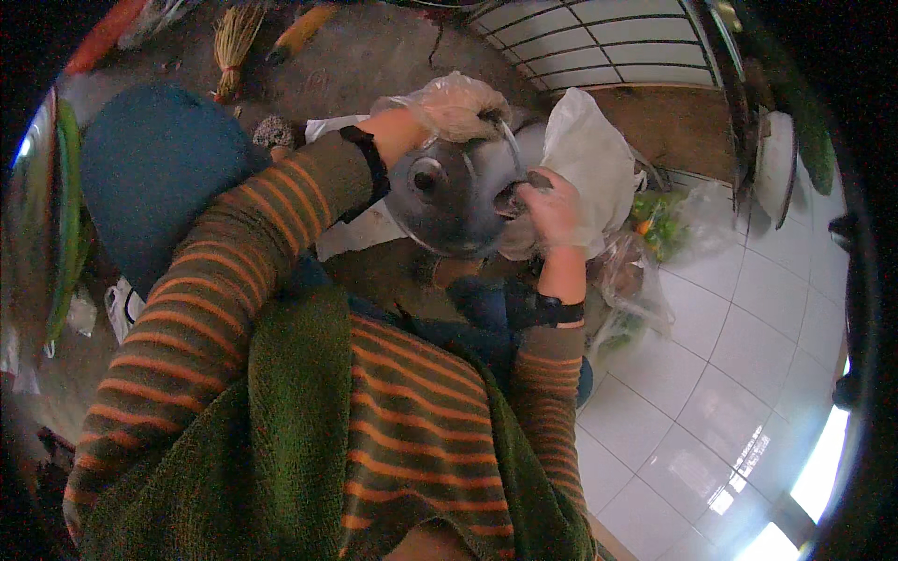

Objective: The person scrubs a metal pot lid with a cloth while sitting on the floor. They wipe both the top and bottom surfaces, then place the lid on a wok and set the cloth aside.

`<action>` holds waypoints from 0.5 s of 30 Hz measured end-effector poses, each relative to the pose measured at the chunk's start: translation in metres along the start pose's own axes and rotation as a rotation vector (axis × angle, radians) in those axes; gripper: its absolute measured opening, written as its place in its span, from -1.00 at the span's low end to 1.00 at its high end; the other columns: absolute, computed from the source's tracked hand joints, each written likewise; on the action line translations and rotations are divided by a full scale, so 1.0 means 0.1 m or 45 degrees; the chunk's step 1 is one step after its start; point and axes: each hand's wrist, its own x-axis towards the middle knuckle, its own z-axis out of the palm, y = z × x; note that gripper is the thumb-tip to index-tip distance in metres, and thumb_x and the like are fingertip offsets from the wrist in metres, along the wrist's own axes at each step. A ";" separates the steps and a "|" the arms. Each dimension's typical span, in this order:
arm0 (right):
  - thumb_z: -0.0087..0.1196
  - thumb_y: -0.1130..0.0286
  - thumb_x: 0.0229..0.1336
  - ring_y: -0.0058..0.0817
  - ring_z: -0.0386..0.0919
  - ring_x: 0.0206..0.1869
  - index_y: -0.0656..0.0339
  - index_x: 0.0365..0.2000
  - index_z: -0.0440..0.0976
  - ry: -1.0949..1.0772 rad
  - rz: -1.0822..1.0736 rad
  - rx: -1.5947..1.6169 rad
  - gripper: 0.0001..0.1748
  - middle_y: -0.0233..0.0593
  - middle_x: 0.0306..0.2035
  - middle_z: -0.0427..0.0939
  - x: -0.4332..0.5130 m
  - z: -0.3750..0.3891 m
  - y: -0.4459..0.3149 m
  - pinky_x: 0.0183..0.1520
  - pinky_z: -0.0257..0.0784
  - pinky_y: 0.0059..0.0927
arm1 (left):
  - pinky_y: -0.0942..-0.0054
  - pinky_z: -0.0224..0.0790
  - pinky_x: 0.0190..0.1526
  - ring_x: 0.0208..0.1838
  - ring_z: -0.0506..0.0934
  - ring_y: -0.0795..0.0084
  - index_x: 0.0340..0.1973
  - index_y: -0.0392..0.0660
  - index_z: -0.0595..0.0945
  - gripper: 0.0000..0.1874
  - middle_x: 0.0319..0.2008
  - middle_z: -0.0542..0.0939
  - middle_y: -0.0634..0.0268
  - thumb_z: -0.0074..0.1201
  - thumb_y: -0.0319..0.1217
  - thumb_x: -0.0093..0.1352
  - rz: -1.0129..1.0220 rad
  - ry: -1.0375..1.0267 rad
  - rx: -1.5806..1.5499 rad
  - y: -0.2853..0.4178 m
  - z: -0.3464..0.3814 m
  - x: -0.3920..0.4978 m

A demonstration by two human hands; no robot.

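Note:
Straight ahead of me is a rounded, shiny metal vessel (449, 203), with a round dark-centred fitting (424, 181) on its near face. My left hand (459, 109), in a clear plastic glove, curls over its far side and grips a thin curved handle (513, 147). At the vessel's right side is my right hand (558, 203), also in thin clear plastic, fingers bent near the lower end of that handle. A small dark patch lies by those fingertips, too blurred to identify. A white plastic bag (589, 154) stands just behind the right hand.
On the right, clear bags with leafy greens (659, 221) lie beside white floor tiles (701, 329). A blue rounded seat-like thing (161, 182) is at left. Farther off are a straw whisk broom (231, 56) and a dark-barred white panel (603, 42).

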 end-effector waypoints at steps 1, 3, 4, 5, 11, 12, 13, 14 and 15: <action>0.17 0.23 -0.18 -0.14 0.56 -0.31 0.15 -0.22 0.56 -0.019 -0.020 -0.017 -0.59 0.05 -0.40 0.57 0.01 0.05 0.00 -0.19 0.46 -0.27 | 0.18 0.35 -0.04 -0.11 0.53 0.13 -0.17 0.00 0.60 -0.60 -0.23 0.59 0.15 0.18 -0.16 0.10 -0.069 -0.048 0.019 -0.03 0.02 0.00; 0.18 0.22 -0.18 -0.12 0.56 -0.30 0.13 -0.23 0.56 -0.012 -0.098 -0.163 -0.59 0.04 -0.41 0.57 0.04 0.12 0.00 -0.19 0.46 -0.24 | 0.16 0.37 -0.07 -0.11 0.53 0.10 -0.19 -0.03 0.60 -0.58 -0.22 0.58 0.13 0.21 -0.14 0.06 -0.188 -0.091 0.015 -0.07 0.07 0.01; 0.18 0.22 -0.18 -0.11 0.56 -0.30 0.12 -0.23 0.56 -0.014 -0.120 -0.251 -0.59 0.04 -0.41 0.57 0.06 0.15 0.00 -0.19 0.46 -0.23 | 0.15 0.37 -0.09 -0.12 0.53 0.08 -0.20 -0.04 0.60 -0.56 -0.22 0.58 0.12 0.22 -0.13 0.05 -0.251 -0.120 -0.005 -0.09 0.09 0.00; 0.18 0.21 -0.18 -0.11 0.55 -0.28 0.11 -0.23 0.56 -0.019 -0.110 -0.264 -0.59 0.03 -0.40 0.57 0.08 0.19 0.00 -0.18 0.46 -0.21 | 0.14 0.37 -0.09 -0.12 0.52 0.07 -0.21 -0.04 0.59 -0.55 -0.22 0.58 0.11 0.23 -0.12 0.04 -0.297 -0.130 -0.030 -0.12 0.11 0.00; 0.18 0.18 -0.18 -0.08 0.54 -0.25 0.04 -0.22 0.57 0.016 -0.170 -0.352 -0.59 0.00 -0.33 0.58 0.15 0.36 0.04 -0.14 0.46 -0.18 | 0.11 0.37 -0.10 -0.14 0.53 0.04 -0.19 -0.03 0.59 -0.52 -0.26 0.59 0.08 0.22 -0.10 0.02 -0.447 -0.159 -0.092 -0.24 0.15 -0.02; 0.18 0.18 -0.18 -0.08 0.54 -0.25 0.03 -0.22 0.57 0.026 -0.154 -0.364 -0.60 0.00 -0.33 0.58 0.16 0.38 0.05 -0.13 0.46 -0.17 | 0.10 0.38 -0.11 -0.14 0.53 0.04 -0.19 -0.03 0.59 -0.54 -0.27 0.59 0.08 0.22 -0.11 0.03 -0.475 -0.154 -0.058 -0.25 0.15 -0.03; 0.18 0.18 -0.18 -0.07 0.54 -0.25 0.02 -0.23 0.57 0.047 -0.150 -0.375 -0.60 -0.01 -0.32 0.58 0.17 0.41 0.06 -0.13 0.46 -0.17 | 0.10 0.38 -0.11 -0.15 0.54 0.03 -0.19 -0.02 0.60 -0.55 -0.28 0.59 0.07 0.21 -0.12 0.03 -0.496 -0.165 -0.028 -0.26 0.14 -0.03; 0.20 0.21 -0.18 -0.09 0.54 -0.29 0.05 -0.25 0.57 0.100 -0.193 -0.389 -0.63 -0.01 -0.37 0.57 0.17 0.43 0.08 -0.17 0.45 -0.19 | 0.10 0.39 -0.11 -0.15 0.54 0.03 -0.19 -0.03 0.60 -0.56 -0.28 0.59 0.07 0.20 -0.13 0.04 -0.469 -0.152 -0.011 -0.27 0.13 -0.03; 0.21 0.24 -0.18 -0.10 0.54 -0.33 0.08 -0.27 0.57 0.165 -0.248 -0.403 -0.65 -0.02 -0.41 0.56 0.18 0.45 0.09 -0.20 0.45 -0.21 | 0.10 0.39 -0.11 -0.15 0.54 0.03 -0.19 -0.03 0.60 -0.57 -0.28 0.60 0.07 0.19 -0.15 0.05 -0.435 -0.154 0.000 -0.28 0.11 -0.03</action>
